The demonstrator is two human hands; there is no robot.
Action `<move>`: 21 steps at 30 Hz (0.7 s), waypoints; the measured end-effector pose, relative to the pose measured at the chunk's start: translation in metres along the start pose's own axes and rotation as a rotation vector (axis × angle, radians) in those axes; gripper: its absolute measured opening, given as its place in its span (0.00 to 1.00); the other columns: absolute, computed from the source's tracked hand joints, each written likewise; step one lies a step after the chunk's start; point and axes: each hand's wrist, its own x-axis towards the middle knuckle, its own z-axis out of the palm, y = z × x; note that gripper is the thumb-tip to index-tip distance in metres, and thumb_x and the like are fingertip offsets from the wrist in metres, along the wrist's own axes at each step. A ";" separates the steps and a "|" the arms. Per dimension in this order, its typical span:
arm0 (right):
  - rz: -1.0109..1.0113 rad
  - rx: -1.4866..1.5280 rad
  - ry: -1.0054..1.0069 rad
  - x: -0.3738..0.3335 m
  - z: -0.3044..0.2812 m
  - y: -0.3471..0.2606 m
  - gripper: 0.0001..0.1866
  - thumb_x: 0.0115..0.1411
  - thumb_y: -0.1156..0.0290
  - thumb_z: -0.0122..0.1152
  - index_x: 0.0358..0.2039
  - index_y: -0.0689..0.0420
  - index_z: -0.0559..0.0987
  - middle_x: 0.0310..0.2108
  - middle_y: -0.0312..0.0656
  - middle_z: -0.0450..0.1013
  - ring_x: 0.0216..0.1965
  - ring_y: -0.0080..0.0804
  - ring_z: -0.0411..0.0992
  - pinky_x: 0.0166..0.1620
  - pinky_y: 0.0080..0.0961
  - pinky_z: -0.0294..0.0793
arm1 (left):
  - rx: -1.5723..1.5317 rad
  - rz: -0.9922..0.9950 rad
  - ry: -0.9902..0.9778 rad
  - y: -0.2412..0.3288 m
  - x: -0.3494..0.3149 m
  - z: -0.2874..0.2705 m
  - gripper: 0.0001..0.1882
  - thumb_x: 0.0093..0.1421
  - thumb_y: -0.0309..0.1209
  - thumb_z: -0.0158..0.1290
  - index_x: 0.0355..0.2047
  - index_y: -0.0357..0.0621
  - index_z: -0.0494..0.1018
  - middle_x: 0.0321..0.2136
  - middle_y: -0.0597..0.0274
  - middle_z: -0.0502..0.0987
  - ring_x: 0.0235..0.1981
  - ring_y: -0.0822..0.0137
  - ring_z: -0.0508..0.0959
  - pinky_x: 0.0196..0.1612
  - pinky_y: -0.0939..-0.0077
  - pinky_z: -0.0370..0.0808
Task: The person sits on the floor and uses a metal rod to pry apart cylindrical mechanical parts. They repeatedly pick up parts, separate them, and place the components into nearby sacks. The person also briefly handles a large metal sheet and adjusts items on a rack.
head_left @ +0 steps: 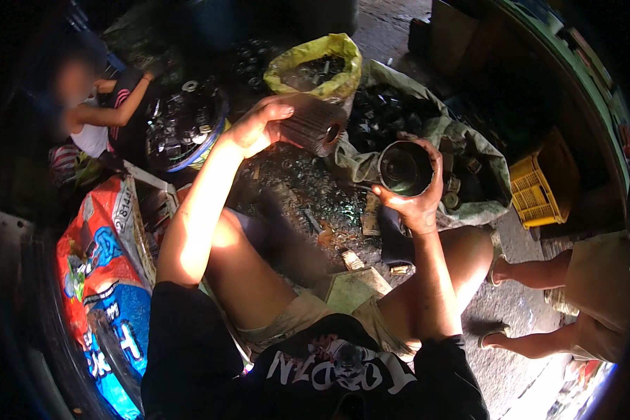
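Note:
My left hand [256,127] is closed on a pleated filter element [309,123], a brownish cylinder with a dark hole in its end. It is held up in front of me, tilted to the right. In my right hand [420,204] is a round metal can [401,169], its open mouth facing me and its inside dark. My fingers wrap round the can's right side and the thumb presses near its lower rim. The filter element and the can are apart from each other.
Ahead stands a yellow sack [313,87]; right of it, a pale sack [462,133] holds dark metal pieces. A blue-rimmed tub [189,162] of metal parts sits left, near a seated person [94,119]. A yellow crate [537,183] and another person's legs [539,271] are at right.

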 end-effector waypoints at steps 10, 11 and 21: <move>-0.134 -0.055 0.033 0.017 -0.018 0.009 0.49 0.32 0.65 0.83 0.55 0.59 0.65 0.58 0.52 0.64 0.59 0.43 0.64 0.61 0.36 0.65 | -0.363 0.068 0.178 -0.039 0.006 0.018 0.33 0.57 0.41 0.55 0.59 0.34 0.63 0.52 0.51 0.74 0.52 0.59 0.76 0.54 0.60 0.75; -0.110 -0.034 0.056 0.017 -0.016 0.005 0.48 0.31 0.65 0.83 0.54 0.58 0.67 0.57 0.51 0.65 0.59 0.43 0.65 0.61 0.36 0.65 | -0.425 0.077 0.204 -0.043 0.004 0.016 0.33 0.57 0.41 0.54 0.58 0.34 0.64 0.52 0.51 0.74 0.52 0.59 0.76 0.54 0.60 0.75; -0.075 -0.100 0.218 0.010 -0.039 0.021 0.48 0.33 0.64 0.82 0.55 0.63 0.66 0.54 0.52 0.68 0.55 0.44 0.69 0.61 0.39 0.65 | 1.066 -0.579 0.231 -0.112 0.003 0.031 0.41 0.45 0.54 0.64 0.52 0.34 0.73 0.42 0.44 0.79 0.43 0.51 0.80 0.45 0.63 0.76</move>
